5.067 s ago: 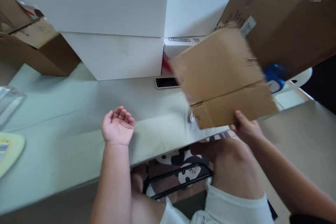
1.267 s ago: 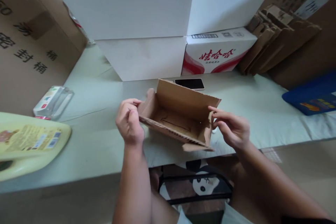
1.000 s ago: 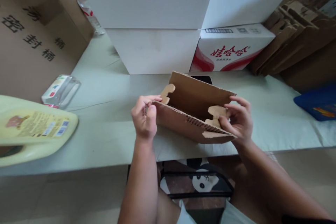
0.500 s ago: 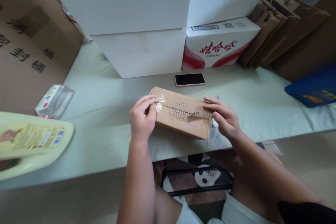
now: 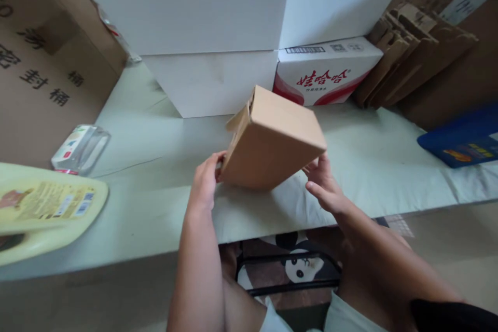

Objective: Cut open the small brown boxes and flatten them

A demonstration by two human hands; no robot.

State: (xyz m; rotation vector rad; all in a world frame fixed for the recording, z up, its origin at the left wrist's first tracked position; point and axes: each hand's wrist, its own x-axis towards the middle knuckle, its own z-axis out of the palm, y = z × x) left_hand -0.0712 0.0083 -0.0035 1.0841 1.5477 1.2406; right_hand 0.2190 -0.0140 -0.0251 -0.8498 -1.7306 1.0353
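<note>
A small brown cardboard box (image 5: 274,153) stands tilted up on the cloth-covered table, with a plain side towards me and a flap sticking out at its far left. My left hand (image 5: 205,176) is closed on the lower left edge, its fingertips partly behind the box. At the right edge, my right hand (image 5: 324,184) has its fingers against and partly behind the cardboard, the thumb held away. The taped face of the box is turned out of sight.
Behind stand large white boxes (image 5: 218,83) and a red-and-white carton (image 5: 322,75). A clear plastic packet (image 5: 81,148) and a yellow jug (image 5: 54,212) lie to the left. Folded cardboard (image 5: 412,52) and a blue container (image 5: 462,135) are on the right.
The box has been tipped up from lying with its taped, torn seam on top, and its plain side now shows. Both hands have shifted to lower edges; the phone behind is now hidden.
</note>
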